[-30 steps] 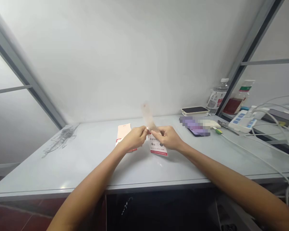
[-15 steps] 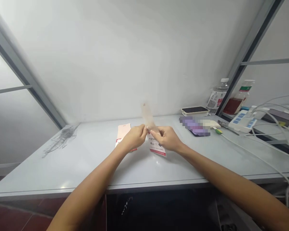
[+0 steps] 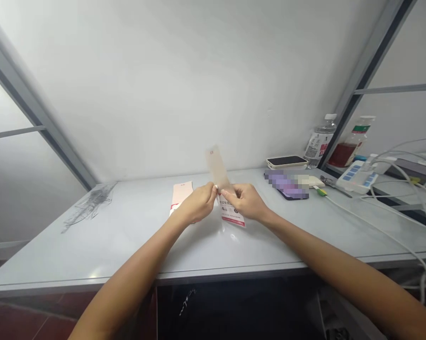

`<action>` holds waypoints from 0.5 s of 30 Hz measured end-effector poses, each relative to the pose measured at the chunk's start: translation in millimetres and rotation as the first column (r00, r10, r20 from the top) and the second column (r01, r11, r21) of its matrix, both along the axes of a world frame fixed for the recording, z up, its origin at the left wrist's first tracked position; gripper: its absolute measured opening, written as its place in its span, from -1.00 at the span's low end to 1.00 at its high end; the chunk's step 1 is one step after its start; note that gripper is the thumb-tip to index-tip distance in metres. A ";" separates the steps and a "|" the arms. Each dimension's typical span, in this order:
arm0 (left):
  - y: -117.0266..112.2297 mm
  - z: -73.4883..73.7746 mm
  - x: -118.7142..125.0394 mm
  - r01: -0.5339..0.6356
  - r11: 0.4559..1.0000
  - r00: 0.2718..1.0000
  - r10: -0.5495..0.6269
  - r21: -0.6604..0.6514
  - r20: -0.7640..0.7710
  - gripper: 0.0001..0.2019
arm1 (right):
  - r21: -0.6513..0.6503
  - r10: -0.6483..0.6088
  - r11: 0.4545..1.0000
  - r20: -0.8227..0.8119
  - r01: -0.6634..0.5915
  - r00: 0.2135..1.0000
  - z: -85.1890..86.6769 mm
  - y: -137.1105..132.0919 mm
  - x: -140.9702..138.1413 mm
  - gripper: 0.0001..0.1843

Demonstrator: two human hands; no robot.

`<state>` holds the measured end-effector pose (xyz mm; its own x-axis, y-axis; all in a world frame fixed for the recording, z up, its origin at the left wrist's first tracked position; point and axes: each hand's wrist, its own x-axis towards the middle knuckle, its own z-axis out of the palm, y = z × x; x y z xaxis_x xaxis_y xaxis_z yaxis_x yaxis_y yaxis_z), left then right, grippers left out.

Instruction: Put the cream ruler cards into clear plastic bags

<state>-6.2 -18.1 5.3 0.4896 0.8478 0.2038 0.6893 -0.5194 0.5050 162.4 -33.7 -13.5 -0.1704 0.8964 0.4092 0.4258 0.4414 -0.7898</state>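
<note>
Both forearms reach forward over the near edge of the desk (image 3: 128,241) and meet in the middle. The left hand (image 3: 198,204) is curled, knuckles up, thumb and forefinger pressed together on the left edge of a slim packet (image 3: 218,171). The right hand (image 3: 246,202) faces it, its fingertips almost touching the left's. It pinches the same packet from the other side, with the remaining fingers folded under.

The packet stands tilted between the two hands. Its pale upper end rises above the knuckles and leans away to the left. Its lower end, a white and red printed card, hangs below the right hand just over the desk. What the packet holds besides the card cannot be told.

A second pale pink packet (image 3: 181,191) lies flat just beyond the left hand. Crumpled clear wrapping (image 3: 89,204) lies well off to that hand's left.

Beyond the right hand and to its right lie a dark phone (image 3: 287,185) and, farther back, a white box (image 3: 287,162) with a black top. Farther right stand a clear bottle (image 3: 319,141), contents not discernible, and a second bottle (image 3: 351,146) with reddish liquid in its lower part. Near them a power strip (image 3: 356,173) lies with white cables (image 3: 393,231) trailing toward the right edge of the desk.
</note>
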 end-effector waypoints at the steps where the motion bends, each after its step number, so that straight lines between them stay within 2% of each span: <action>1: -0.4 0.1 -0.2 0.001 1.000 1.000 -0.001 -0.003 -0.007 -0.62 | 0.002 0.001 1.000 0.003 -0.001 1.000 -0.4 0.2 0.0 -0.64; 15: -1.7 4.6 -2.2 0.027 1.000 0.997 -0.028 -0.007 -0.075 -0.65 | 0.022 0.005 1.000 0.042 -0.006 0.999 -2.7 -1.1 0.0 -0.61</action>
